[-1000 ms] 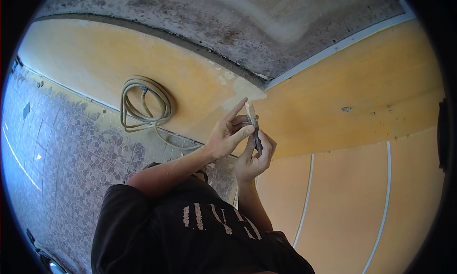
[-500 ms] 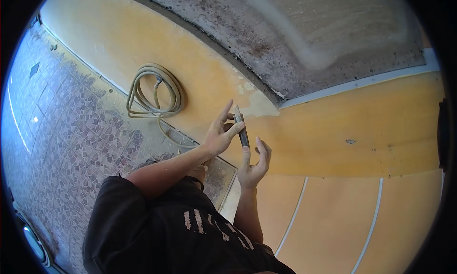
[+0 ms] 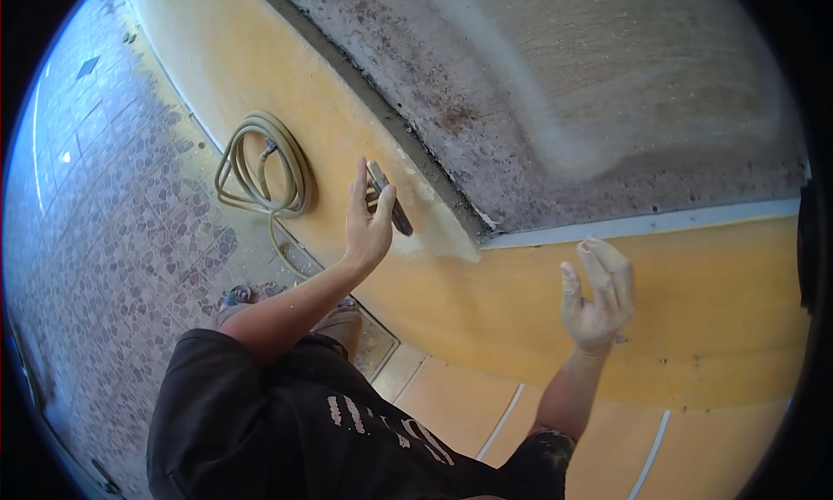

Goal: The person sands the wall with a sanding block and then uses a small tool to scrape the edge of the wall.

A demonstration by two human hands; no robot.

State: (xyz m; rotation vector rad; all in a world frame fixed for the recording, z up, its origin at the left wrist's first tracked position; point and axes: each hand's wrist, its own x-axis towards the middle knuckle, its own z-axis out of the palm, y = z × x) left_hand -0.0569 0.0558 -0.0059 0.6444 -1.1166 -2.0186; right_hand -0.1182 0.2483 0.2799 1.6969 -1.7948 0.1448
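Beside the coiled hose [image 3: 260, 166], the left hand [image 3: 366, 222] pinches a slim dark scraper [image 3: 392, 209] in closed fingers. The chalky right hand [image 3: 599, 293] is spread open.

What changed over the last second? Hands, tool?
The right hand let go of the narrow tool and swung out to the right, fingers open. The left hand kept the tool alone and carried it up and left, near the pale patch on the yellow wall. The coiled hose stayed put.

The small dark tool [image 3: 390, 208] is thin and long, tilted, held up in the left hand [image 3: 366, 220] by the yellow wall [image 3: 260, 75].
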